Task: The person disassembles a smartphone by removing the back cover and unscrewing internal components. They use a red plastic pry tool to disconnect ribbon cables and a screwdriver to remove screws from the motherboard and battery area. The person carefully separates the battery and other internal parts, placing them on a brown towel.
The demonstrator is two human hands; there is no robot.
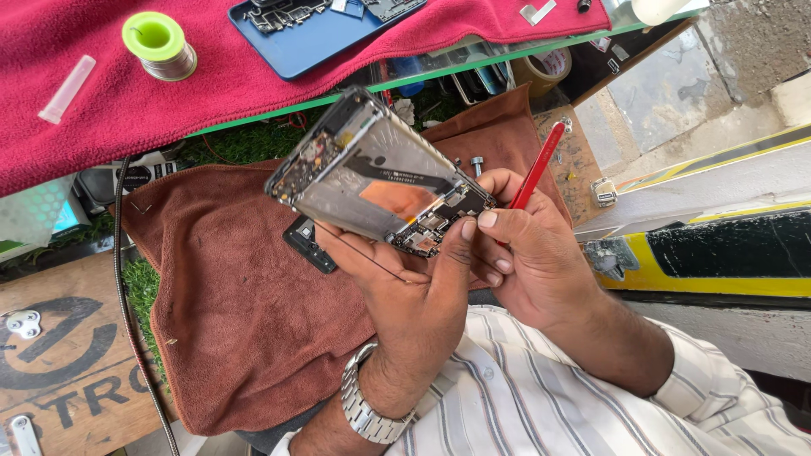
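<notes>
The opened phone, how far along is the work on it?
Done: the opened phone has its back off, circuit boards bared. In hand: the left hand holds it up; the right hand grips a red tool at its lower end. Left: parts still lie on the blue tray.

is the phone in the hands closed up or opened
Opened: the phone in the left hand has its back cover off, showing circuit boards and metal frame.

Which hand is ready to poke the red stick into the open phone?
Probably the right hand: it holds the red tool with its tip by the circuit boards at the opened phone's lower end. The left hand is busy gripping the phone.
</notes>
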